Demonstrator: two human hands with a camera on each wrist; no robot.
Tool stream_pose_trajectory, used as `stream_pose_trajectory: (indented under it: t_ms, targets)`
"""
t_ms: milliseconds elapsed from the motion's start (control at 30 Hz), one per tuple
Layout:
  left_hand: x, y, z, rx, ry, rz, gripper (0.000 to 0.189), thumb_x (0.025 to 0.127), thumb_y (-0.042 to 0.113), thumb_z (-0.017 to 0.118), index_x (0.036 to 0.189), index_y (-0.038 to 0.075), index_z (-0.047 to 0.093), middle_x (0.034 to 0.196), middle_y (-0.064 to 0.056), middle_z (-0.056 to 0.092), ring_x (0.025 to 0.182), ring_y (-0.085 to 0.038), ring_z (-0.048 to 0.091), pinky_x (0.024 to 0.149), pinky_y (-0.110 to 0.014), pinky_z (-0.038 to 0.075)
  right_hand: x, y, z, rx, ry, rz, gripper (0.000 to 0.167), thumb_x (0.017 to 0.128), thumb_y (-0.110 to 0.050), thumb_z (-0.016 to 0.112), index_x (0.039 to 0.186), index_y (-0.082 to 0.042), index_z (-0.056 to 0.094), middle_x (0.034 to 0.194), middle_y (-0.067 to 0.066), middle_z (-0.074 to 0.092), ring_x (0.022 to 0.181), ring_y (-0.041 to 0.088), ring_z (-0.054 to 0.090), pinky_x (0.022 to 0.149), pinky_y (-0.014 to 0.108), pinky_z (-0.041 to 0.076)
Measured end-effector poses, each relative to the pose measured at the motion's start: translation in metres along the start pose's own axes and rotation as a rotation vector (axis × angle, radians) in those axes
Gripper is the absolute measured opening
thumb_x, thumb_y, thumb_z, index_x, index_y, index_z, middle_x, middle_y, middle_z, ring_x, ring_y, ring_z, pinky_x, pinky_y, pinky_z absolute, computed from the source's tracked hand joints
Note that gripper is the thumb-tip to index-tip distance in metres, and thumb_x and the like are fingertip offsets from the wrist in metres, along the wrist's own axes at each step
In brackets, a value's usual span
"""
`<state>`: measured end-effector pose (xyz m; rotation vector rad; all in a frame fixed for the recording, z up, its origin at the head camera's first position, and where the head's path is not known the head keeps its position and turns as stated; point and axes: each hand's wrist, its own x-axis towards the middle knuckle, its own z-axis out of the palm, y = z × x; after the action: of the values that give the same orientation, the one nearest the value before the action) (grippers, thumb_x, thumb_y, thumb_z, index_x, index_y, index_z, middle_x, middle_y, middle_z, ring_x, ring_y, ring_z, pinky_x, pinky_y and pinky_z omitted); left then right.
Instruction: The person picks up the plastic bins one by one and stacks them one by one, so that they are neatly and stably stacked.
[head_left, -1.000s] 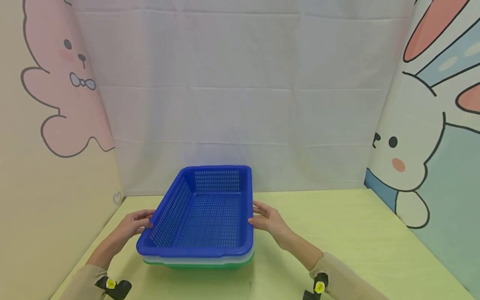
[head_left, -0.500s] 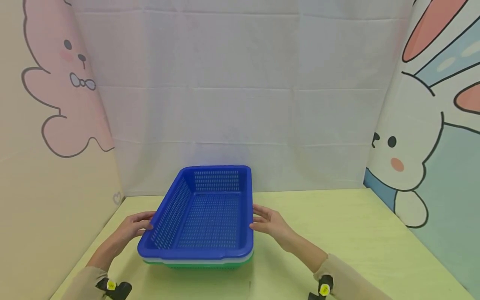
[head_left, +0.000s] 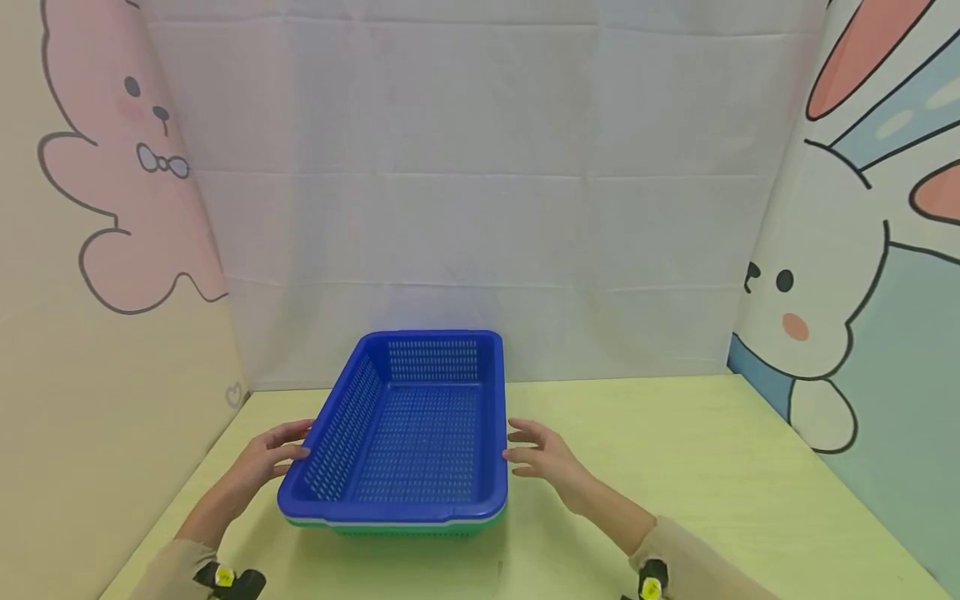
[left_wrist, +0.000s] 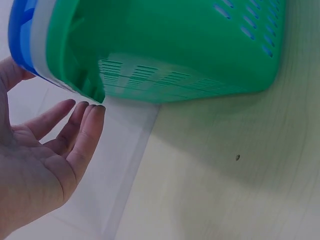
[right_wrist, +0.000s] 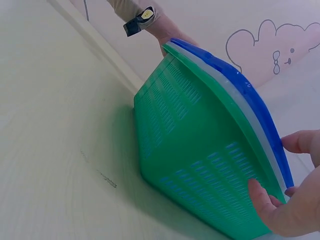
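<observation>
Three plastic baskets stand nested on the table: a blue basket (head_left: 492, 492) on top, a white basket (right_wrist: 248, 112) as a thin band below it, and a green basket (right_wrist: 200, 132) at the bottom. My left hand (head_left: 262, 462) is at the stack's left rim, thumb by the blue edge. In the left wrist view its loosely bent fingers lie just under the green rim (left_wrist: 62, 40). On the right side, my right hand (head_left: 551, 462) has its thumb at the blue rim. Its other fingers are spread beside the stack, as the right wrist view shows.
The pale yellow-green table (head_left: 675, 467) extends to both sides of the stack. A white cloth backdrop (head_left: 480, 167) hangs behind it. Side panels carry a pink bear (head_left: 142, 192) at left and a white rabbit (head_left: 810, 275) at right.
The blue basket has settled slightly lower, and the white band under its rim has narrowed. My right hand has slid a little toward me and its fingers have spread from the stack's side.
</observation>
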<state>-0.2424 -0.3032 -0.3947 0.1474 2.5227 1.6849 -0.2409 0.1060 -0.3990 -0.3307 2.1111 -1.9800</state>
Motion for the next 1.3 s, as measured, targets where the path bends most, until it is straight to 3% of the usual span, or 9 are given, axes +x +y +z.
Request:
stream_pose_trajectory:
  t_ms: [233, 567, 1067, 1300]
  targets:
    - [0.002, -0.006, 0.001, -0.046, -0.011, -0.034, 0.055, 0.093, 0.017, 0.044, 0.140, -0.004, 0.024, 0.136, -0.029, 0.033, 0.101, -0.014, 0.055, 0.088, -0.043, 0.046, 0.003, 0.008, 0.006, 0.117, -0.108, 0.002, 0.071, 0.086, -0.015, 0.059, 0.140, 0.004, 0.018, 0.121, 0.030, 0.047, 0.087, 0.019, 0.060, 0.077, 0.040, 0.052]
    - [-0.001, -0.001, 0.006, -0.058, 0.004, -0.031, 0.056, 0.092, 0.016, 0.048, 0.140, -0.004, 0.026, 0.134, -0.029, 0.036, 0.104, -0.020, 0.055, 0.088, -0.044, 0.046, 0.000, 0.006, 0.002, 0.095, -0.097, 0.011, 0.069, 0.085, -0.011, 0.058, 0.141, 0.002, 0.020, 0.108, 0.020, 0.056, 0.083, 0.018, 0.060, 0.072, 0.040, 0.053]
    - [0.003, 0.011, 0.044, -0.106, 0.033, -0.042, 0.056, 0.089, 0.014, 0.052, 0.138, -0.002, 0.031, 0.134, -0.027, 0.039, 0.110, -0.030, 0.051, 0.090, -0.046, 0.044, -0.011, 0.010, -0.032, 0.084, -0.112, 0.021, 0.069, 0.087, -0.013, 0.057, 0.142, 0.002, 0.018, 0.106, 0.015, 0.057, 0.087, 0.020, 0.060, 0.074, 0.041, 0.052]
    - [0.008, 0.017, 0.069, -0.191, 0.008, -0.022, 0.058, 0.088, 0.013, 0.053, 0.139, -0.001, 0.030, 0.130, -0.025, 0.043, 0.107, -0.026, 0.054, 0.089, -0.045, 0.045, -0.021, 0.013, -0.059, 0.086, -0.114, 0.032, 0.070, 0.088, -0.014, 0.057, 0.142, 0.002, 0.016, 0.108, 0.014, 0.056, 0.091, 0.021, 0.060, 0.076, 0.041, 0.052]
